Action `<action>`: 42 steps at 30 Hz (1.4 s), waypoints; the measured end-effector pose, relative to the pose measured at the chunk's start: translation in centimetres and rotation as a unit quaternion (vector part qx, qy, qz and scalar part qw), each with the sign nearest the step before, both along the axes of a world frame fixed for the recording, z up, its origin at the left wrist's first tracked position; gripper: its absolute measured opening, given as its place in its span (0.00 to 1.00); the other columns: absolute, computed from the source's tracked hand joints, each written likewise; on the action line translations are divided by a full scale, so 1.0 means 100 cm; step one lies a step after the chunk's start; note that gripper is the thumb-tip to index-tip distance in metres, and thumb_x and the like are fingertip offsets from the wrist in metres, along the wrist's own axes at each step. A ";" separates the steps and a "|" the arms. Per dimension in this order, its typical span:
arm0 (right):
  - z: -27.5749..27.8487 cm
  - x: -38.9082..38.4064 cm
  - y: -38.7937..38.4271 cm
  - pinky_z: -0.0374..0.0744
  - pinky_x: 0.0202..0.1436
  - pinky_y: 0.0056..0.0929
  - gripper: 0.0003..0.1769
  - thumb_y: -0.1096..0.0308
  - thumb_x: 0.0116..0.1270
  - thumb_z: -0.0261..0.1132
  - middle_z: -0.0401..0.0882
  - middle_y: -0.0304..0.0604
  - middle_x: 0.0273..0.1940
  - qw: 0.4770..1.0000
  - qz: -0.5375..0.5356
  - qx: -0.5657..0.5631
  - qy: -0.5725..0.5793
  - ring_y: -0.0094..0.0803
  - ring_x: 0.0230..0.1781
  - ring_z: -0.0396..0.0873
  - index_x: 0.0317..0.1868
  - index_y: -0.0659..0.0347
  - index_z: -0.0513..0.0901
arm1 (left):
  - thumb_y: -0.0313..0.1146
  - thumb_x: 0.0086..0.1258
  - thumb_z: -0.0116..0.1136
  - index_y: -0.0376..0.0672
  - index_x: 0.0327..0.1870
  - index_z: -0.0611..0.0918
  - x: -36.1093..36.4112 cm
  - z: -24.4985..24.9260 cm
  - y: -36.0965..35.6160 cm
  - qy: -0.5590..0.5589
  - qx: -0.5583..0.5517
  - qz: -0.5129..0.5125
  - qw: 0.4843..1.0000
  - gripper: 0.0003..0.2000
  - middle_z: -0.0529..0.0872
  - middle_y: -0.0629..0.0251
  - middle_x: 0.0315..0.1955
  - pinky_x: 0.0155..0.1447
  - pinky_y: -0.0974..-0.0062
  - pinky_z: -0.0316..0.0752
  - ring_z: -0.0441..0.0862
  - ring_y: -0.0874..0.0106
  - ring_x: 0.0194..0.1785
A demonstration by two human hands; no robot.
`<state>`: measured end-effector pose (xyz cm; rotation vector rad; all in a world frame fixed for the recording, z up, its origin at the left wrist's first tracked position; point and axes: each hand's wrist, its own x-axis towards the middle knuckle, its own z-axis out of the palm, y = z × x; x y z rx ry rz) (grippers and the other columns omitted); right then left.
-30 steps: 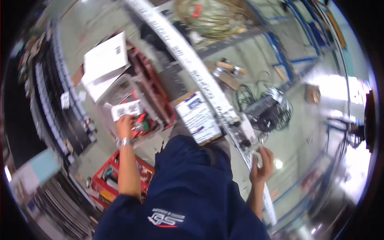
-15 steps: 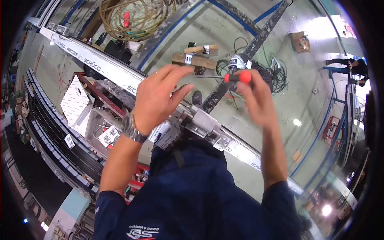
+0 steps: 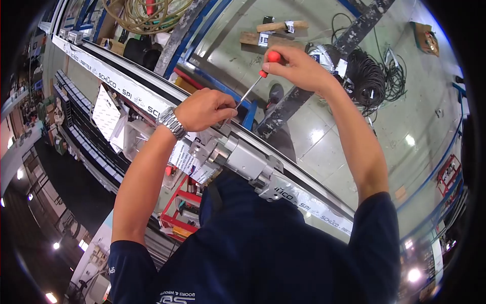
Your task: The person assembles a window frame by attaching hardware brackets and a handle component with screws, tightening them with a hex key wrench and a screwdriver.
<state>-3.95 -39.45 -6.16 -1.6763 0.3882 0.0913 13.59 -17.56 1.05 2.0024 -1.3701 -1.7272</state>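
Observation:
My right hand (image 3: 298, 68) is wrapped round the red handle of a screwdriver (image 3: 247, 93), whose shaft slants down to the left. My left hand (image 3: 206, 110) is closed, thumb and fingers pinched at the screwdriver's tip, over the edge of a long frame profile (image 3: 117, 86) covered in printed film. What the fingers hold there is too small to make out. Just below and right of my left hand, a metal hinge-like fitting (image 3: 246, 158) sits on the profile, and neither hand touches it.
Beyond the profile stand blue and dark support beams (image 3: 283, 112). Wooden blocks (image 3: 271, 40), coiled black cable (image 3: 365, 81) and a cardboard box (image 3: 424, 38) lie on the floor. A coiled hose (image 3: 147, 17) is at the upper left, and a red rack (image 3: 179, 210) stands below the profile.
The left hand has closed and come down to the profile. The screwdriver has tilted from level to slanting, its tip now at the left fingers. The view has shifted.

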 end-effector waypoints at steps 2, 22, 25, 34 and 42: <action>-0.002 0.001 -0.004 0.74 0.50 0.31 0.16 0.54 0.75 0.68 0.81 0.37 0.39 0.999 0.029 0.026 -0.018 0.28 0.43 0.76 0.46 0.60 0.82 | 0.42 0.75 0.62 0.38 0.39 0.88 0.000 0.005 -0.001 -0.008 0.013 0.008 1.000 0.14 0.90 0.59 0.27 0.44 0.63 0.81 0.90 0.59 0.34; 0.032 0.026 0.019 0.76 0.42 0.48 0.26 0.46 0.82 0.58 0.82 0.56 0.31 0.979 -0.001 -0.196 0.063 0.54 0.35 0.81 0.46 0.67 0.78 | 0.38 0.76 0.62 0.35 0.39 0.86 0.003 -0.013 0.028 0.091 -0.012 0.110 0.990 0.13 0.89 0.65 0.27 0.40 0.71 0.76 0.82 0.75 0.30; 0.033 0.028 0.021 0.77 0.43 0.49 0.27 0.45 0.82 0.57 0.83 0.57 0.31 0.976 -0.003 -0.205 0.078 0.56 0.35 0.82 0.46 0.67 0.78 | 0.37 0.76 0.62 0.35 0.39 0.86 0.004 -0.013 0.027 0.102 -0.001 0.110 0.989 0.12 0.89 0.65 0.27 0.40 0.72 0.75 0.82 0.74 0.30; 0.014 0.017 0.018 0.79 0.42 0.46 0.23 0.48 0.79 0.61 0.87 0.53 0.33 0.991 -0.062 -0.118 -0.013 0.56 0.34 0.84 0.45 0.65 0.77 | 0.40 0.77 0.64 0.36 0.42 0.87 -0.006 -0.012 0.026 0.118 -0.029 0.205 0.971 0.13 0.88 0.66 0.26 0.43 0.74 0.77 0.81 0.77 0.31; -0.007 0.015 0.022 0.78 0.46 0.44 0.21 0.50 0.79 0.61 0.83 0.52 0.41 0.988 -0.061 -0.120 -0.080 0.51 0.42 0.82 0.47 0.64 0.76 | 0.40 0.74 0.63 0.36 0.44 0.88 -0.007 -0.011 0.012 -0.018 -0.017 0.063 0.998 0.14 0.91 0.53 0.29 0.43 0.63 0.81 0.90 0.57 0.35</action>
